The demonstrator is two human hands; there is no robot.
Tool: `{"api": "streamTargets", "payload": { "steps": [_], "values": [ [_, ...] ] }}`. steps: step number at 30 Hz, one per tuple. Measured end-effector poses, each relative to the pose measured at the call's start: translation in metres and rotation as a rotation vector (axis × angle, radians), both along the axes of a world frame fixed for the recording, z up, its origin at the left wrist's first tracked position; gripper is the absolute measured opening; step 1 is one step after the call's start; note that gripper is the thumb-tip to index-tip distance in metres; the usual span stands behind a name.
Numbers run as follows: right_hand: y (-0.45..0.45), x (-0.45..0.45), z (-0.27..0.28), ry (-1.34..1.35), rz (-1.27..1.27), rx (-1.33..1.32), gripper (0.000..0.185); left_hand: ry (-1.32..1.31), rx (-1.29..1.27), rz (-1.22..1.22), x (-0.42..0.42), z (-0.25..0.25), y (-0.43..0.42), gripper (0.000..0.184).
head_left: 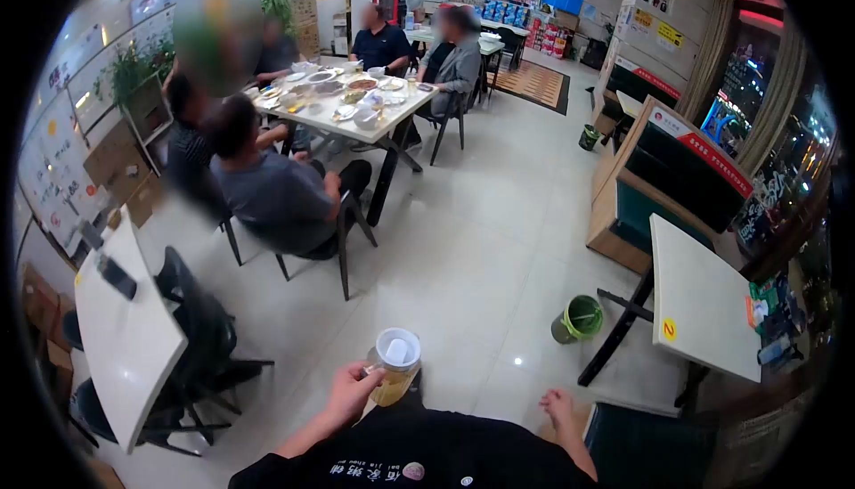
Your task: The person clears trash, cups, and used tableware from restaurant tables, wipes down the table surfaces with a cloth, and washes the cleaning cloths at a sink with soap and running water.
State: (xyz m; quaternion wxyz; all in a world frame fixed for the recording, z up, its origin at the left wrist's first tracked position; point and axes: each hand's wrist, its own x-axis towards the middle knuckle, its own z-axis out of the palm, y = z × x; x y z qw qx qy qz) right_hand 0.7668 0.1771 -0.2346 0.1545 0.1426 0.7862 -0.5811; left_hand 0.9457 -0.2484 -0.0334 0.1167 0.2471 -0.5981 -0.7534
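My left hand [350, 393] grips the handle of a clear pitcher [393, 388] in front of my body. The pitcher holds a yellowish drink and has a white lid [398, 348]. My right hand [558, 407] hangs low at my right side, its fingers loosely bent and apart, with nothing in them. Nearest to that hand are a dark green bench seat [650, 444] and a green bin [577, 319] on the floor.
Ahead on the left, several people sit on chairs around a white table [312, 119] covered with dishes. Another white table [129, 338] with dark chairs [200, 311] stands at left. On the right are a table [699, 297] numbered 2 and booth seating [663, 164]. Tiled floor [481, 222] runs between.
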Motion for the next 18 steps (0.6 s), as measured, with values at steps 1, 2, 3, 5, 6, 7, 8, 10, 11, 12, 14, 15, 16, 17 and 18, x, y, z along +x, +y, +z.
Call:
{"api": "streamTargets", "payload": {
  "steps": [1, 2, 3, 5, 6, 7, 8, 10, 11, 12, 14, 15, 16, 17, 18],
  "values": [
    [-0.022, -0.041, 0.019, 0.041, -0.003, -0.018, 0.018, -0.029, -0.033, -0.012, -0.037, 0.000, -0.012, 0.017],
    [-0.027, -0.059, 0.012, 0.029, -0.012, -0.023, 0.018, -0.046, -0.063, -0.032, -0.073, -0.007, -0.022, 0.021],
    [-0.034, -0.083, 0.007, 0.007, -0.031, 0.010, 0.015, -0.133, -0.138, -0.085, -0.102, -0.010, -0.031, 0.024],
    [-0.042, -0.123, -0.002, -0.067, -0.040, 0.097, 0.015, -0.058, -0.099, -0.133, -0.175, -0.010, -0.052, 0.027],
    [-0.046, -0.147, -0.010, -0.113, -0.002, 0.171, 0.016, -0.065, -0.078, -0.114, -0.207, -0.011, -0.056, 0.027],
    [-0.050, -0.167, -0.019, -0.174, 0.062, 0.266, 0.016, -0.069, -0.066, -0.128, -0.246, -0.009, -0.064, 0.028],
    [-0.056, -0.185, -0.025, -0.234, 0.126, 0.359, 0.017, -0.075, -0.063, -0.148, -0.285, -0.003, -0.074, 0.030],
    [-0.067, -0.230, -0.038, -0.310, 0.242, 0.497, 0.018, -0.085, -0.062, -0.159, -0.353, 0.005, -0.081, 0.028],
    [-0.073, -0.255, -0.044, -0.339, 0.288, 0.549, 0.018, -0.074, -0.068, -0.176, -0.391, 0.013, -0.088, 0.026],
    [-0.076, -0.278, -0.055, -0.371, 0.334, 0.594, 0.019, -0.085, -0.101, -0.171, -0.423, 0.014, -0.092, 0.026],
    [-0.080, -0.339, -0.070, -0.410, 0.400, 0.659, 0.020, -0.071, -0.115, -0.174, -0.499, -0.001, -0.106, 0.028],
    [-0.080, -0.370, -0.075, -0.426, 0.423, 0.681, 0.020, -0.072, -0.150, -0.193, -0.534, -0.004, -0.113, 0.031],
    [-0.079, -0.403, -0.076, -0.429, 0.440, 0.696, 0.021, -0.038, -0.140, -0.161, -0.566, -0.012, -0.114, 0.029],
    [-0.082, -0.440, -0.075, -0.426, 0.439, 0.699, 0.021, -0.078, -0.152, -0.131, -0.601, -0.011, -0.118, 0.028],
    [-0.082, -0.473, -0.077, -0.433, 0.433, 0.700, 0.022, -0.041, -0.117, -0.109, -0.634, -0.012, -0.121, 0.028]
  ]
}}
